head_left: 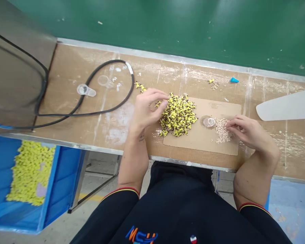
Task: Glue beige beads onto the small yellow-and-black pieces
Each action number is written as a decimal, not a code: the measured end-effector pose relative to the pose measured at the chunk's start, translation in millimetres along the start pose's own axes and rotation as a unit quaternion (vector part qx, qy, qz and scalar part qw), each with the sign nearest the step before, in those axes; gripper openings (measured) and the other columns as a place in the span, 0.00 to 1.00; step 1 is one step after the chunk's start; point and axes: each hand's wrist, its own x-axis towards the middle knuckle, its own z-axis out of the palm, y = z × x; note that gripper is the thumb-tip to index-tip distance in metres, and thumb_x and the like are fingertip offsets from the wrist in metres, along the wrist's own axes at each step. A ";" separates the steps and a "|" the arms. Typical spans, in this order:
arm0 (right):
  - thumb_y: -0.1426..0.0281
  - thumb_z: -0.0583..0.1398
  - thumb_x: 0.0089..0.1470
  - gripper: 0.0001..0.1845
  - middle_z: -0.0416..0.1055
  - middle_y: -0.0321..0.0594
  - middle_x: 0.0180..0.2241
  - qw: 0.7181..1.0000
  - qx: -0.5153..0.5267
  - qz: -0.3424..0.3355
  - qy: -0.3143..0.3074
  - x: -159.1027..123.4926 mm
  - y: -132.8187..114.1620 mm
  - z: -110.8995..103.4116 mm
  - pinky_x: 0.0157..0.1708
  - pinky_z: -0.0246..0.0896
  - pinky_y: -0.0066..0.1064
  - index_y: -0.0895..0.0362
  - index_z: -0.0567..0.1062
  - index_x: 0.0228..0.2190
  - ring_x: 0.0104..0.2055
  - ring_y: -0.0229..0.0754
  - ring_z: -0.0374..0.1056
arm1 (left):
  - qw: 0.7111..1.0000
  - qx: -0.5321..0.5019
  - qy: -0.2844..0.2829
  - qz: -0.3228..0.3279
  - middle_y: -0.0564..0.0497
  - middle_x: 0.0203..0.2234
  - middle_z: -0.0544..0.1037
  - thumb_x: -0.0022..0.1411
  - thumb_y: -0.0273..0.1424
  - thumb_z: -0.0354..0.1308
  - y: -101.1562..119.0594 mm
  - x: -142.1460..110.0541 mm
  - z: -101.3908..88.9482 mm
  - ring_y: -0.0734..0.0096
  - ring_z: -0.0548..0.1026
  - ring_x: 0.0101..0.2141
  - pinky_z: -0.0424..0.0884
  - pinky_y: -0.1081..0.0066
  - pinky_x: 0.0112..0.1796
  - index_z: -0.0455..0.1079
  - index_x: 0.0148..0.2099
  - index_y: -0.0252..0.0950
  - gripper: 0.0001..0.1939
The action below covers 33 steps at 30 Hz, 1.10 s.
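A heap of small yellow-and-dark-brown figure-like pieces [178,115] lies on a flat cardboard sheet [205,142]. At its upper left edge is my left hand [149,106], thumb and forefinger curved with a small gap between their tips; I see nothing held there. My right hand [252,132] has its thumb and forefinger pinched together at the right side of a spread of tiny beige pieces [222,130]. Whatever sits in that pinch is too small to make out. Between the two piles stands a small clear round cup [208,122].
A black cable [101,112] loops across the bench's left, near a clear plastic scoop-shaped piece [86,90]. A blue cone-shaped cap [234,80] lies at the back. From the right juts a white panel [284,105]. Below left, a blue bin [63,173] holds yellow pieces.
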 end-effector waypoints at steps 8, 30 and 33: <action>0.63 0.59 0.62 0.08 0.76 0.39 0.30 1.000 0.006 0.001 0.029 0.5 6.9 -0.6 0.33 0.67 0.39 0.50 0.75 0.31 0.32 0.46 0.72 | 0.982 0.034 -0.188 0.009 0.47 0.47 0.81 0.68 0.34 0.59 9.8 -2.0 4.4 0.59 0.77 0.50 0.70 0.57 0.53 0.79 0.51 0.42 0.12; 0.61 0.63 0.60 0.10 0.78 0.37 0.28 0.999 0.029 0.035 0.028 -0.8 -7.0 -6.5 0.31 0.67 0.35 0.52 0.76 0.28 0.29 0.41 0.71 | 0.999 0.015 -0.049 -0.011 0.53 0.32 0.85 0.62 0.27 0.62 24.4 -2.7 34.5 0.65 0.80 0.36 0.67 0.61 0.39 0.79 0.35 0.42 0.05; 0.58 0.63 0.61 0.12 0.78 0.37 0.27 0.999 0.029 0.027 0.030 -1.7 -3.5 -6.2 0.31 0.67 0.35 0.52 0.76 0.29 0.28 0.41 0.71 | 0.999 -0.003 -0.038 -0.025 0.52 0.33 0.85 0.63 0.27 0.61 28.7 -2.2 34.3 0.66 0.81 0.36 0.71 0.63 0.41 0.78 0.38 0.41 0.06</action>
